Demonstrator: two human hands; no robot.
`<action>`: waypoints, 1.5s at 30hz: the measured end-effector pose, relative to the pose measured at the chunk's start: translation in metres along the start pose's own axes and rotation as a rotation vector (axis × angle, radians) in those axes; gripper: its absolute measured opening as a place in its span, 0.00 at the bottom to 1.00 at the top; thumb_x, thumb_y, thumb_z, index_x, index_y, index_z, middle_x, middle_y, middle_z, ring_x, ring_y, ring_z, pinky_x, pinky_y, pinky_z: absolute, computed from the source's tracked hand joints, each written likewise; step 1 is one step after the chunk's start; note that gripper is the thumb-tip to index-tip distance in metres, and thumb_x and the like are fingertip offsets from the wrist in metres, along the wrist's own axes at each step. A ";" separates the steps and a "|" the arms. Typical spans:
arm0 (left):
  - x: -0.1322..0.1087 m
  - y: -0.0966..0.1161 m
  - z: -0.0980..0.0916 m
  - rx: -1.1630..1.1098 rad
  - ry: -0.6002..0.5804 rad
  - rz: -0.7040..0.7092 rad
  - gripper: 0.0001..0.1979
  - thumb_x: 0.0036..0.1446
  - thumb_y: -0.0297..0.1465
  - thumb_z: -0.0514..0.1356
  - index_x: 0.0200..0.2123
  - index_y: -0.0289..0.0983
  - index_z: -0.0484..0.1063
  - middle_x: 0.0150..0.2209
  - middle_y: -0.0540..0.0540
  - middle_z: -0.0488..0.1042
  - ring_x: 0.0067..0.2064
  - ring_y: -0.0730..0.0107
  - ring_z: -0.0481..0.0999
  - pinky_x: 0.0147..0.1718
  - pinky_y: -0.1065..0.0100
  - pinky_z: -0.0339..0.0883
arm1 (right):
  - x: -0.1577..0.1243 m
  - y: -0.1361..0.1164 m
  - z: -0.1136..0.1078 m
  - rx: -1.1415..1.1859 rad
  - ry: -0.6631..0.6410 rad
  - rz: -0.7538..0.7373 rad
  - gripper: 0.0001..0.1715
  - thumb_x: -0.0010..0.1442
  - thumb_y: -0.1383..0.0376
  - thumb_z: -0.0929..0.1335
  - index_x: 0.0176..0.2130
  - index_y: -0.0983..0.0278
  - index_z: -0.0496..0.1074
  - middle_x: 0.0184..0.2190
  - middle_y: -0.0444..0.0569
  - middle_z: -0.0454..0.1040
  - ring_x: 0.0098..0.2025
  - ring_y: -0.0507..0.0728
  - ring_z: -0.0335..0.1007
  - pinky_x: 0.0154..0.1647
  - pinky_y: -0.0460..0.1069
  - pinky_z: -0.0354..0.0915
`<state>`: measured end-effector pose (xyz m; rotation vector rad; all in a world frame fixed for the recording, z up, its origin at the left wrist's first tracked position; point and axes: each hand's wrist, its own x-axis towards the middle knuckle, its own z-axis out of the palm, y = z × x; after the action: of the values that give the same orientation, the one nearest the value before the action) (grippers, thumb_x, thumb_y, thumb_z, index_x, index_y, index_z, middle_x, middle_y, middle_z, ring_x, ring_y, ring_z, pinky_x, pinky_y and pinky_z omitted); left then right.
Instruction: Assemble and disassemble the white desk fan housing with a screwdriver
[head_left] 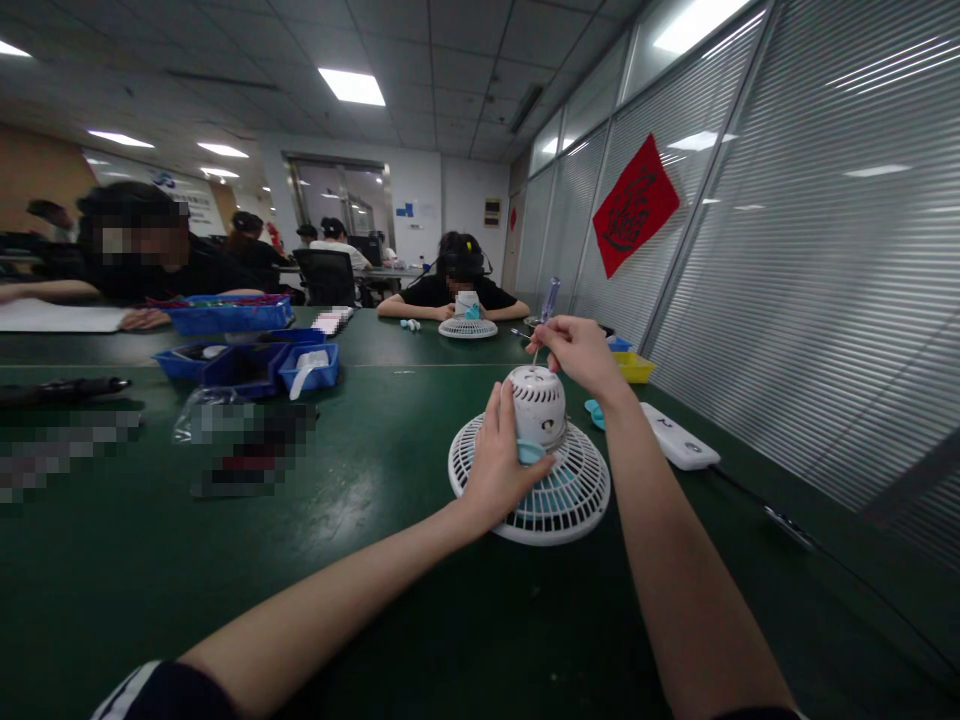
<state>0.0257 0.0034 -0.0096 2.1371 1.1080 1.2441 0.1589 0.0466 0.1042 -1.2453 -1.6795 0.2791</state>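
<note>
A white fan head [590, 490] rests grille-down on the green table, its rounded motor housing [541, 405] pointing up. Light blue blades show through the grille, and a light blue part sits at the base of the housing. My left hand [501, 465] is wrapped against the housing's left side, the thumb reaching across its front. Above the housing, my right hand [576, 350] pinches a screwdriver [551, 298] with a translucent purple handle. The screwdriver stands nearly upright, its shaft running down to the top of the housing. Whether the tip sits in a screw is too small to tell.
Right of the fan lie a white power-bank-like box [679, 436] with a black cable and a yellow tray [634, 366]. Blue bins [244, 370] and a plastic bag [214, 412] are on the left. Across the table, a person [457, 280] leans over another white fan [468, 328].
</note>
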 end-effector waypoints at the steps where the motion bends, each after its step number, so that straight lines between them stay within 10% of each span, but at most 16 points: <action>1: 0.000 0.000 0.000 -0.003 0.001 -0.002 0.53 0.47 0.31 0.65 0.66 0.44 0.31 0.69 0.37 0.37 0.69 0.48 0.41 0.64 0.44 0.45 | 0.000 0.000 0.000 0.001 -0.001 -0.004 0.13 0.60 0.64 0.63 0.26 0.67 0.70 0.30 0.53 0.78 0.15 0.46 0.60 0.20 0.45 0.59; 45: 0.000 0.000 0.000 -0.033 0.014 0.024 0.52 0.47 0.31 0.65 0.66 0.44 0.32 0.69 0.36 0.37 0.69 0.46 0.41 0.63 0.42 0.43 | -0.001 0.002 0.001 -0.028 0.105 0.008 0.10 0.56 0.61 0.68 0.29 0.64 0.67 0.25 0.48 0.76 0.17 0.48 0.62 0.17 0.44 0.57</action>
<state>0.0259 0.0038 -0.0099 2.1260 1.0628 1.2817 0.1592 0.0468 0.1020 -1.2665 -1.5939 0.1924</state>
